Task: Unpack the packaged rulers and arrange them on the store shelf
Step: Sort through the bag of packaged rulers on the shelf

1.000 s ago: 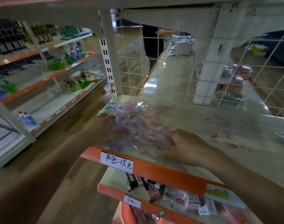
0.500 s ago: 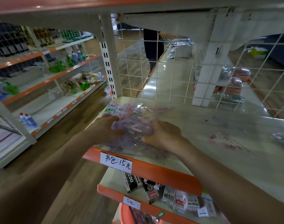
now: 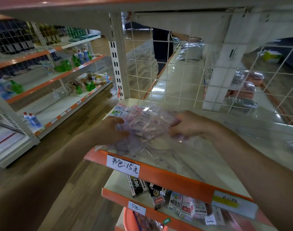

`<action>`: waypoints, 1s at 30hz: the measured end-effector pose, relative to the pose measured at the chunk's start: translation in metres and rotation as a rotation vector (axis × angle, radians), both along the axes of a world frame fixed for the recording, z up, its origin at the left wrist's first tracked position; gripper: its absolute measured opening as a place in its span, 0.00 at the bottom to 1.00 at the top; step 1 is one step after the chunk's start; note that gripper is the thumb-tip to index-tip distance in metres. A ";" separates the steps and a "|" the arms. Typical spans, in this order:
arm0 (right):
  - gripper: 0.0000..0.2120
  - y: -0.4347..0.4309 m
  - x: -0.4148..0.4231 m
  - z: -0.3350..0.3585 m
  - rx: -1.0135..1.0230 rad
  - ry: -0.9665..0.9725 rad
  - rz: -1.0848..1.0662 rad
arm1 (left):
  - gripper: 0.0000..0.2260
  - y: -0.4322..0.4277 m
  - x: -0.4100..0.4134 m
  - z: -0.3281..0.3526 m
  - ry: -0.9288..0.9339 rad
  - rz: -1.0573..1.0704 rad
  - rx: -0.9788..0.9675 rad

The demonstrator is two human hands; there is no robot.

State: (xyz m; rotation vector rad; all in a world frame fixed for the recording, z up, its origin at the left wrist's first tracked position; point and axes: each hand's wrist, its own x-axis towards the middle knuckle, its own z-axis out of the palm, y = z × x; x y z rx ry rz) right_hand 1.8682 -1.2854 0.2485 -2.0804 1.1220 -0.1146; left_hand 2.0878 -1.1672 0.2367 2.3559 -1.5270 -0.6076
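Note:
A heap of clear, pink-tinted rulers [image 3: 143, 125] in thin plastic sleeves lies at the left end of the white store shelf [image 3: 192, 160], behind its orange front lip. My left hand [image 3: 110, 129] grips the heap's left side, thumb on top. My right hand [image 3: 187, 125] holds the heap's right side with fingers curled into the plastic. A few rulers stick out past the shelf's front edge near a handwritten price label [image 3: 123, 165].
A wire grid panel [image 3: 175, 67] backs the shelf, and a shelf board hangs close overhead. Small boxed goods [image 3: 175, 197] sit on the shelf below. Shelves with bottles [image 3: 79, 59] run along the aisle on the left. A person [image 3: 162, 52] stands beyond the grid.
My right hand moved in from the heap's front right to its right side, and both hands have squeezed the spread-out rulers into a tighter bundle. The view has tilted slightly.

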 end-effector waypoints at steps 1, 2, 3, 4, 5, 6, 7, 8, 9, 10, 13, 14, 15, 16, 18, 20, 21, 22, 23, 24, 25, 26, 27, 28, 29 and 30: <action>0.08 -0.001 -0.004 0.004 0.003 -0.021 -0.005 | 0.25 -0.001 0.000 0.001 0.004 -0.002 -0.001; 0.07 -0.002 -0.009 0.009 0.010 -0.041 -0.007 | 0.25 -0.001 0.000 0.002 0.006 -0.002 0.001; 0.05 -0.003 -0.013 0.014 0.032 -0.061 -0.015 | 0.25 -0.001 0.001 0.003 0.008 -0.002 0.002; 0.03 -0.004 -0.017 0.018 0.053 -0.082 -0.032 | 0.25 -0.001 0.002 0.004 0.014 0.001 0.006; 0.02 -0.005 -0.021 0.021 0.053 -0.092 -0.049 | 0.25 -0.001 0.003 0.005 0.021 0.004 0.013; 0.04 -0.006 -0.025 0.025 0.034 -0.093 -0.066 | 0.25 0.000 0.004 0.008 0.021 0.005 0.016; 0.04 -0.007 -0.029 0.028 -0.006 -0.096 -0.081 | 0.25 0.000 0.005 0.009 0.015 0.002 0.013; 0.05 -0.008 -0.032 0.030 -0.051 -0.114 -0.104 | 0.25 0.001 0.006 0.012 0.009 0.003 -0.005; 0.06 -0.008 -0.033 0.033 -0.087 -0.151 -0.128 | 0.23 0.000 0.005 0.014 0.003 0.006 -0.055; 0.07 -0.006 -0.031 0.035 -0.087 -0.209 -0.157 | 0.21 0.001 0.002 0.018 0.008 0.011 -0.130; 0.07 0.008 -0.008 0.038 0.106 -0.381 -0.116 | 0.19 -0.002 -0.014 0.029 0.428 0.013 -0.266; 0.08 0.017 0.005 0.038 0.175 -0.408 -0.066 | 0.23 -0.004 -0.019 0.032 0.672 0.016 -0.257; 0.08 0.024 0.019 0.035 0.215 -0.416 -0.012 | 0.27 -0.006 -0.021 0.033 0.866 0.021 -0.235; 0.09 0.032 0.034 0.035 0.228 -0.418 0.037 | 0.26 -0.008 -0.022 0.033 1.015 0.010 -0.225; 0.10 0.044 0.059 0.035 0.230 -0.441 0.123 | 0.20 -0.012 -0.023 0.032 1.170 -0.010 -0.269; 0.10 0.042 0.073 0.036 0.265 -0.443 0.161 | 0.14 -0.014 -0.016 0.038 1.300 0.116 -0.410; 0.12 0.037 0.074 0.033 0.238 -0.405 0.165 | 0.14 -0.012 -0.009 0.042 1.374 0.223 -0.471; 0.16 0.032 0.072 0.030 0.127 -0.322 0.177 | 0.15 -0.008 0.003 0.046 1.438 0.323 -0.527; 0.19 0.026 0.070 0.022 -0.055 -0.215 0.211 | 0.16 -0.003 0.018 0.048 1.472 0.397 -0.564; 0.20 0.024 0.068 0.014 -0.234 -0.140 0.253 | 0.16 0.001 0.034 0.047 1.471 0.439 -0.573; 0.22 0.025 0.068 0.004 -0.350 -0.099 0.309 | 0.17 0.005 0.049 0.044 1.432 0.463 -0.557; 0.25 0.030 0.070 -0.006 -0.398 -0.070 0.368 | 0.16 0.009 0.059 0.041 1.400 0.471 -0.522; 0.29 0.037 0.074 -0.014 -0.403 -0.018 0.422 | 0.15 0.012 0.068 0.036 1.353 0.486 -0.475; 0.32 0.043 0.079 -0.022 -0.407 0.043 0.469 | 0.14 0.014 0.074 0.031 1.288 0.496 -0.421; 0.32 0.047 0.083 -0.028 -0.430 0.093 0.507 | 0.13 0.014 0.077 0.025 1.205 0.505 -0.372; 0.30 0.050 0.086 -0.033 -0.461 0.111 0.528 | 0.10 0.015 0.078 0.021 1.124 0.515 -0.326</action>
